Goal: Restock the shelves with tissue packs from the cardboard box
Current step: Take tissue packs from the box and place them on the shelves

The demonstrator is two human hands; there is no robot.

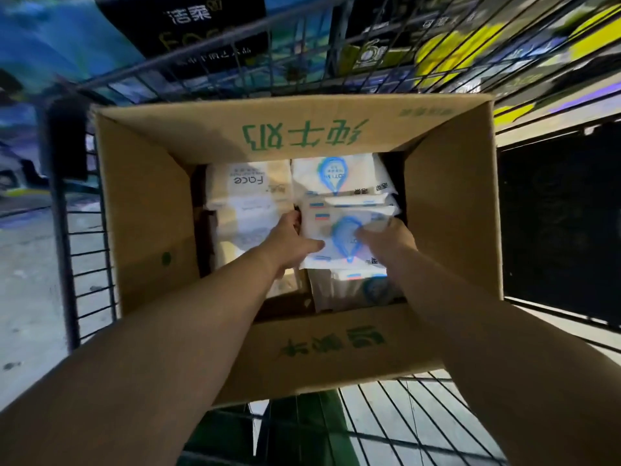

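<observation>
An open cardboard box (141, 210) with green printed characters on its flaps sits inside a wire cart (72, 264); both forearms reach down over the near flap into it. Both hands meet on one white tissue pack (339, 227) marked with a blue drop-shaped emblem, which lies in the right half of the box, about midway between the far and near walls; the left hand (289, 235) grips its left edge, thumb lying across the top face and the fingers tucked down the side out of sight; the right hand (386, 235) holds its right side, fingers curled over the wrapper near the emblem, which crumples slightly under them. The pack thus lies directly between the two hands, touching both.

Just beyond it, toward the far wall, another pack of the same blue-emblem kind (332, 178) lies flat; a third one (363, 290) shows below the wrists, partly hidden by the right forearm. In the left half of the box stand paler packs, the farthest printed "Face" (250, 186), just beside the left hand. Beyond the cart, blurred, are dark and yellow packaged goods (447, 48).
</observation>
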